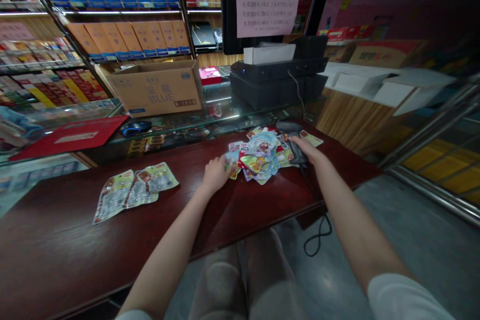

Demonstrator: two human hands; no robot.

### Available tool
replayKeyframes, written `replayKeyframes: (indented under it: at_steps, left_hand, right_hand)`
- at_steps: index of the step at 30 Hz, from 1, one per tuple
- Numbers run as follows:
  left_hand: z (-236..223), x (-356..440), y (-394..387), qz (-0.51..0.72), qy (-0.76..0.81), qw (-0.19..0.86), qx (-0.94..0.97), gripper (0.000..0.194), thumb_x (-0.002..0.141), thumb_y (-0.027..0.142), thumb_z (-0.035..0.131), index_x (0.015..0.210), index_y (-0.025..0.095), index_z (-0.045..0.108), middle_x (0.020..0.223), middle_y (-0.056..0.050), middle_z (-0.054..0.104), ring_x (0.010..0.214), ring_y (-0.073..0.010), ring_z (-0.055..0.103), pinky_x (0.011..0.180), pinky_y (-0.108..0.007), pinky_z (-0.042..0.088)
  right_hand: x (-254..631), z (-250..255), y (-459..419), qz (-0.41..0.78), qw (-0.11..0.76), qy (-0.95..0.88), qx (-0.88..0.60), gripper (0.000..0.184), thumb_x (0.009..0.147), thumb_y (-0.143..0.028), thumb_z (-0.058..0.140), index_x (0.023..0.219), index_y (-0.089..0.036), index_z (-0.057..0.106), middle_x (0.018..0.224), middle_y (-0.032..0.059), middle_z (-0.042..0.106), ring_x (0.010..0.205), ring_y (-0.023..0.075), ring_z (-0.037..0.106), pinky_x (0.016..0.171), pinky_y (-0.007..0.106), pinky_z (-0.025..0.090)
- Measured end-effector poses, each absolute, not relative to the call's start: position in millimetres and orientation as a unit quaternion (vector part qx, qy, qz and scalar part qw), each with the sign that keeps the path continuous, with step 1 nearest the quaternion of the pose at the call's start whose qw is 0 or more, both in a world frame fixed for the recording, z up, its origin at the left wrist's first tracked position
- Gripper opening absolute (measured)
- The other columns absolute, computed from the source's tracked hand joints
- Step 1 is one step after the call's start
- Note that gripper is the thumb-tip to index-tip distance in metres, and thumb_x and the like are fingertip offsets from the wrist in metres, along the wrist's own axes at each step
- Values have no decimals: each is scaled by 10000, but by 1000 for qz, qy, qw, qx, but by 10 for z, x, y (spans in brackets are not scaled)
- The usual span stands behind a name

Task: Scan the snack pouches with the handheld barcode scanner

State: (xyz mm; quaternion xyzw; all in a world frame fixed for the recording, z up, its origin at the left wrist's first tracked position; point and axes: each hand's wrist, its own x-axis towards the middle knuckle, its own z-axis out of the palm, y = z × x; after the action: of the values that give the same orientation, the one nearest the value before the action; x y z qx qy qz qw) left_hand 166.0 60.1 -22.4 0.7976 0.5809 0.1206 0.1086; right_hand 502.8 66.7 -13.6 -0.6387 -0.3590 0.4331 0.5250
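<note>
A heap of small colourful snack packets lies on the dark red wooden counter. At the heap's left edge, my left hand has its fingers curled and closed on the edge of a packet. My right hand reaches over the right side, its fingertips closed at a packet's edge; the thumb is hidden. Beneath that hand is a black handheld barcode scanner, its cable running down past the counter's front edge. Farther left, apart from both hands, several green-and-silver snack packets lie flat.
Behind the counter is a glass display case with an open cardboard box, a mouse and a red folder. A black cash register stands below a paper sign. A metal rail runs at the right.
</note>
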Motion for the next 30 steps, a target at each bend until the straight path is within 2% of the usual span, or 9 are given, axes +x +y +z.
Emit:
replayKeyframes:
  at_steps: [5,8,11,14,16,18,21,25,30]
  left_hand:
    - [-290,1433,783,178,603,220,746,481,787,485,695,1110,154,563,1096,-181,698,990,-316,674,819,-368,484]
    - [-339,1282,912,245,591,276,717,454,662,456,780,967,175,597,964,-130,715,887,-294,684,737,-332,484]
    - [-367,1134,1036,299,599,285,686,389,573,442,811,771,201,579,756,-48,662,740,-248,651,674,-319,471]
    - [-370,992,1126,372,594,295,650,406,532,438,822,729,199,559,692,-5,614,714,-217,624,678,-318,482]
    - [-363,915,1155,423,556,348,626,416,550,454,810,766,181,580,712,-14,630,735,-217,634,696,-331,502]
    - [-353,865,1160,476,498,417,593,448,592,474,787,851,156,608,767,-42,665,762,-221,653,721,-347,521]
    - [-346,847,1146,547,425,480,539,527,630,480,767,1001,143,602,895,-73,698,820,-214,674,782,-362,541]
    - [-393,910,1155,599,410,467,506,488,683,466,727,1031,191,523,1006,-63,682,895,-192,676,823,-347,548]
    - [-517,1025,1203,622,424,426,502,469,732,386,653,1112,231,427,1163,-81,646,1046,-189,657,881,-345,536]
  right_hand:
    - [4972,-206,610,461,550,-365,-593,291,723,-344,716,963,-189,659,700,37,723,563,196,656,491,295,532]
    - [5045,-149,577,442,612,-386,-530,308,707,-378,698,955,-196,678,804,39,746,671,193,687,598,298,556]
    - [4985,-17,455,426,654,-428,-455,334,717,-422,692,970,-204,695,904,45,748,795,206,701,685,301,561]
    - [4666,93,300,486,626,-458,-402,333,725,-450,708,946,-204,669,803,49,710,708,211,683,624,323,548]
    - [4357,112,238,566,574,-459,-374,308,736,-451,704,910,-207,631,742,25,671,558,163,615,516,299,495]
    - [4058,85,226,640,509,-457,-350,290,757,-454,690,857,-199,594,628,-18,586,412,101,477,417,263,392]
    - [3765,-2,259,701,457,-450,-313,294,772,-452,689,804,-198,545,570,-52,508,357,57,358,373,235,296]
    - [3698,-103,259,712,456,-448,-291,317,759,-433,711,767,-192,504,573,-50,517,354,47,350,369,220,268]
    - [3757,-127,159,705,455,-453,-302,291,766,-400,709,844,-173,544,559,-54,530,346,50,363,369,208,261]
